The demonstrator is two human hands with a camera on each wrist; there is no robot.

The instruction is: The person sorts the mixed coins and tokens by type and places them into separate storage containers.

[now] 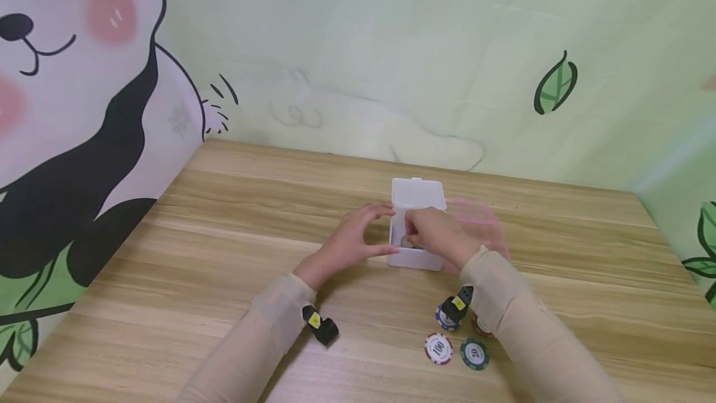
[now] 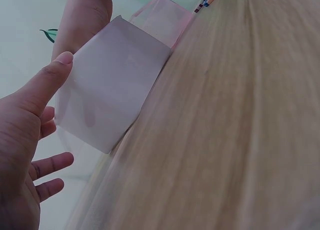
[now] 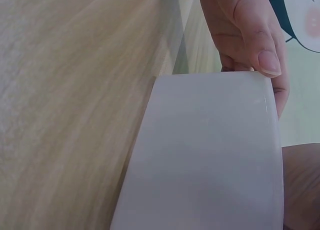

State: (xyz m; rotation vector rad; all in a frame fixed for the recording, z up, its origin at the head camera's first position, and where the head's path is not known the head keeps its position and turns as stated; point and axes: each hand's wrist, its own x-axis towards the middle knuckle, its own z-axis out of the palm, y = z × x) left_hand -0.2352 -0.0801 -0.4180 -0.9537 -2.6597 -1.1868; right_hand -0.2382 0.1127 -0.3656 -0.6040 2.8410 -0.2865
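Observation:
In the head view a small white plastic box (image 1: 416, 259) stands on the table with its lid (image 1: 417, 193) raised at the back. My left hand (image 1: 351, 238) holds the box at its left side, thumb at the front corner and fingers at the rear. The left wrist view shows that thumb (image 2: 47, 82) against the box's edge. My right hand (image 1: 439, 232) reaches into the box from the right with curled fingers. A round greyish disc (image 1: 406, 241) shows beside its fingertips; whether they pinch it is hidden. In the right wrist view the box wall (image 3: 210, 150) covers those fingers.
A translucent pink case (image 1: 486, 229) lies to the right behind the box. Nearer me lie several poker chips, among them a red-edged 100 chip (image 1: 439, 348) and a green 20 chip (image 1: 474, 354). A blue-edged chip (image 1: 444, 318) is partly covered by the right wrist camera (image 1: 457, 305).

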